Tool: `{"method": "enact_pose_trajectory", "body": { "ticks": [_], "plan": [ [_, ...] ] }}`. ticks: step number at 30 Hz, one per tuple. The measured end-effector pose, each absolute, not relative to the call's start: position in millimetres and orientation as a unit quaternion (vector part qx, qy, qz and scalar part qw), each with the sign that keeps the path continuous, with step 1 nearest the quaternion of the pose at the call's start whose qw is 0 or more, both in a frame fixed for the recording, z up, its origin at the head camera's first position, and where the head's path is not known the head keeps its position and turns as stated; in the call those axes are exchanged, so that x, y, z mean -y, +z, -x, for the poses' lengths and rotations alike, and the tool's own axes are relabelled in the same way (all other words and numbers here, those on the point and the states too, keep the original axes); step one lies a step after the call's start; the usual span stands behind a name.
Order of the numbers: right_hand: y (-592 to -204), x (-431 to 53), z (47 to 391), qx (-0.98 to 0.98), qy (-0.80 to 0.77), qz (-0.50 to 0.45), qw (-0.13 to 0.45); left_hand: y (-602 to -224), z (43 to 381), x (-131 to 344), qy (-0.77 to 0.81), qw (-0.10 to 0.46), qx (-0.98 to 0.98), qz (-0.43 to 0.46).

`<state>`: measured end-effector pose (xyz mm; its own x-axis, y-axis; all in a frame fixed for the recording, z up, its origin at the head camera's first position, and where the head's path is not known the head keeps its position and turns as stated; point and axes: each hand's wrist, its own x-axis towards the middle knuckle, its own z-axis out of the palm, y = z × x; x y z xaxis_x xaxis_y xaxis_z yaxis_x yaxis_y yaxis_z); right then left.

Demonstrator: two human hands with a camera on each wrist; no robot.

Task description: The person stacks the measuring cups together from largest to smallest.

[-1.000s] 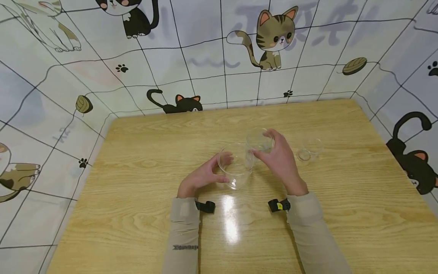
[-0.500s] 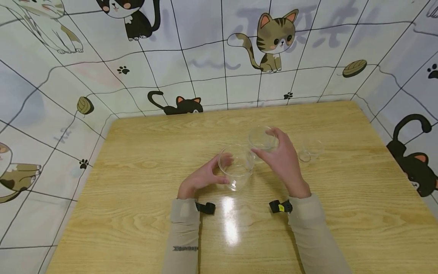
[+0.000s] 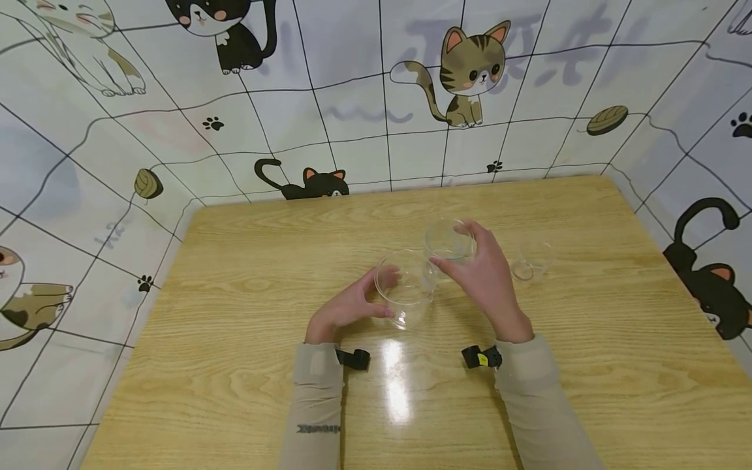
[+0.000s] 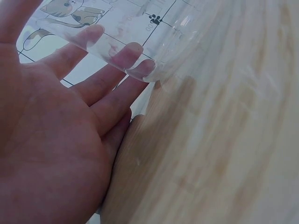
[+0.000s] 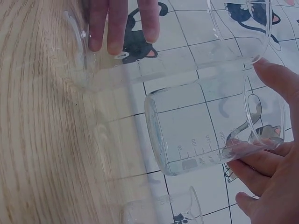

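Observation:
A large clear glass beaker (image 3: 409,290) stands upright near the middle of the table. My left hand (image 3: 355,300) holds its left side, thumb in front and fingers behind; in the left wrist view the fingertips (image 4: 128,51) lie against the glass. My right hand (image 3: 487,281) grips a second, medium beaker (image 3: 449,243) near its rim, between thumb and fingers. White graduation marks show on this beaker in the right wrist view, and its base is above the table, close beside the large beaker (image 5: 140,74).
A third, smaller glass beaker (image 3: 532,258) stands on the wooden table (image 3: 235,391) to the right of my right hand. White panels with cat drawings (image 3: 470,72) close off the table at the back and both sides.
My right hand has shifted very slightly away with the medium beaker. The left hand and the large beaker stay in place, while the head view tips up a little.

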<state>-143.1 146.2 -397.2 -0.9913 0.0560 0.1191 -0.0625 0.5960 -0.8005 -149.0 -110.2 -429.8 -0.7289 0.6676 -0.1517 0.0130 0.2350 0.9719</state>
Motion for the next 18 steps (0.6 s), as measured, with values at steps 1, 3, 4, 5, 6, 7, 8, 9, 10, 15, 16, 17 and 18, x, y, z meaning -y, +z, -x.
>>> {"method": "enact_pose_trajectory", "body": {
  "ticks": [1, 3, 4, 5, 6, 7, 8, 9, 10, 15, 16, 17, 18],
  "plan": [
    [-397.2, -146.1, 143.0, 0.891, 0.450, -0.002, 0.066, -430.5, 149.3, 110.3, 0.575, 0.286, -0.730, -0.233],
    [-397.0, -145.7, 142.8, 0.890, 0.450, -0.003, 0.067, -432.4, 150.0, 110.3, 0.577, 0.284, -0.728, -0.237],
    [-396.5, -145.4, 142.8, 0.890, 0.451, -0.003, 0.068, -432.8, 150.5, 110.6, 0.577, 0.283, -0.728, -0.239],
    [-396.0, -145.1, 142.7, 0.890, 0.452, -0.004, 0.068, -433.3, 151.0, 110.8, 0.576, 0.282, -0.728, -0.241],
    [-395.4, -144.9, 142.6, 0.889, 0.452, -0.003, 0.068, -433.7, 151.4, 110.9, 0.576, 0.281, -0.728, -0.243],
    [-394.9, -144.8, 142.6, 0.889, 0.452, -0.003, 0.069, -434.0, 151.7, 110.9, 0.575, 0.280, -0.729, -0.245],
    [-394.4, -144.7, 142.4, 0.889, 0.452, -0.003, 0.069, -434.2, 151.9, 110.9, 0.575, 0.280, -0.729, -0.245],
    [-393.9, -144.6, 142.2, 0.889, 0.452, -0.002, 0.069, -434.2, 152.0, 111.0, 0.574, 0.280, -0.729, -0.245],
    [-393.4, -144.5, 141.9, 0.889, 0.453, -0.002, 0.069, -434.3, 152.0, 111.0, 0.574, 0.280, -0.730, -0.245],
    [-392.4, -143.6, 141.2, 0.890, 0.452, -0.005, 0.067, -434.5, 151.6, 110.5, 0.578, 0.282, -0.726, -0.243],
    [-392.7, -143.4, 141.2, 0.890, 0.452, -0.006, 0.067, -434.6, 151.5, 110.5, 0.579, 0.283, -0.726, -0.241],
    [-392.9, -143.2, 141.1, 0.890, 0.452, -0.008, 0.068, -434.6, 151.3, 110.5, 0.580, 0.283, -0.725, -0.239],
    [-393.3, -143.0, 141.0, 0.889, 0.452, -0.008, 0.068, -434.4, 151.0, 110.5, 0.581, 0.283, -0.725, -0.238]
  ]
}}
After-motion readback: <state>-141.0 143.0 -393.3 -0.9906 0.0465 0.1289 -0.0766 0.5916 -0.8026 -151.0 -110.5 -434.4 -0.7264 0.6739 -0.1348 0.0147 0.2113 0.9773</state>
